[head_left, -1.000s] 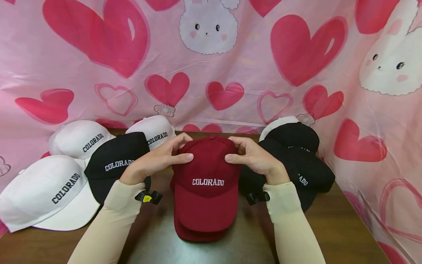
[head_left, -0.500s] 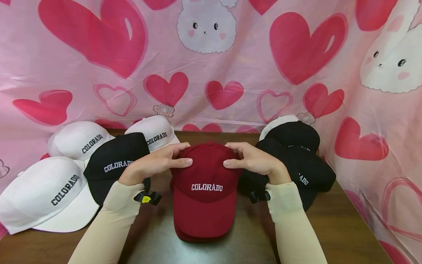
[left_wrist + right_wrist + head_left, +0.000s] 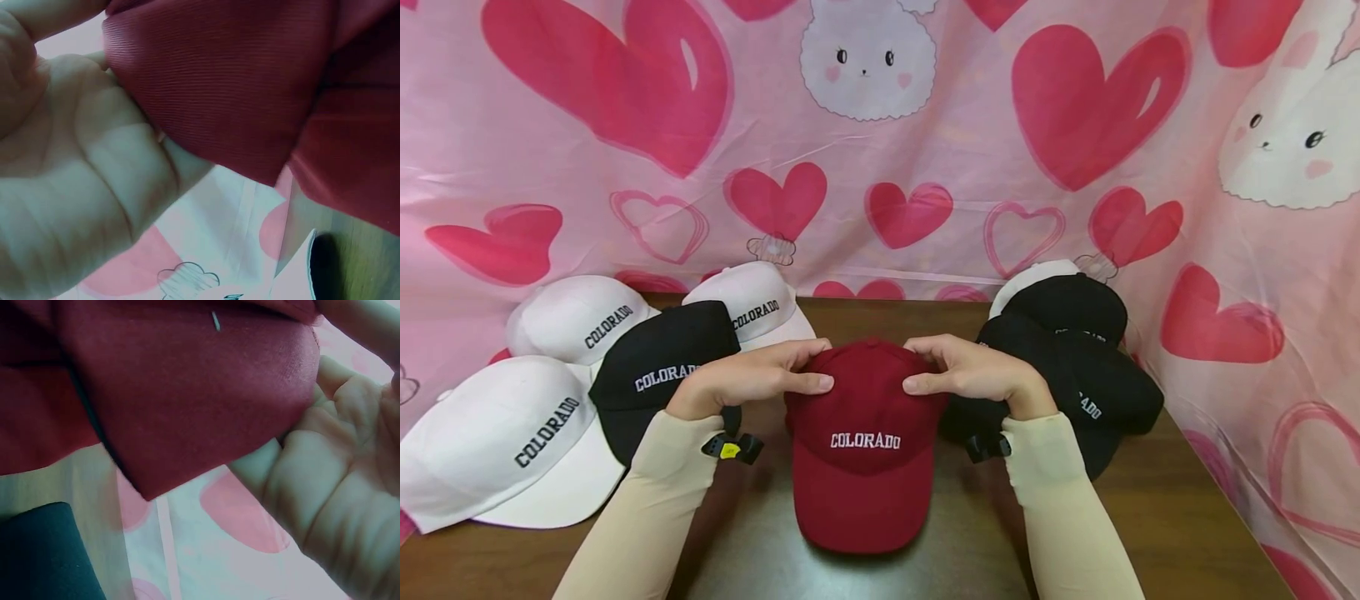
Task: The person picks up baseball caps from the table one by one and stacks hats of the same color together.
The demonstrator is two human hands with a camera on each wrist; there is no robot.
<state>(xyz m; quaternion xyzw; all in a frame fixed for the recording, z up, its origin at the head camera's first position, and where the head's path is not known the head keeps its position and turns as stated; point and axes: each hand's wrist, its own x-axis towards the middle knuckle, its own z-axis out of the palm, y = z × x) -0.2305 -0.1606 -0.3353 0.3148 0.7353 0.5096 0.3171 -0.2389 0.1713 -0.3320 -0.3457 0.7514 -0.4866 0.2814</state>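
White-lettered black cloth cap (image 3: 662,346) could be nudged by slip of left hand (image 3: 752,375). By its thumb and fingers, dark-red cloth cap (image 3: 865,467) pinched at middle of brown wood-grain table (image 3: 1187,533); could be dented by hard squeeze, skewed by uneven pull. Opposite side pinched by right hand (image 3: 973,375); heaped black cloth caps (image 3: 1116,383) could be knocked.

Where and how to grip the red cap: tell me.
Probably by the crown of the red cap, left hand from the left, right hand from the right, thumbs in front: the bill lies on the near side, so the crown's rounded sides face the hands.
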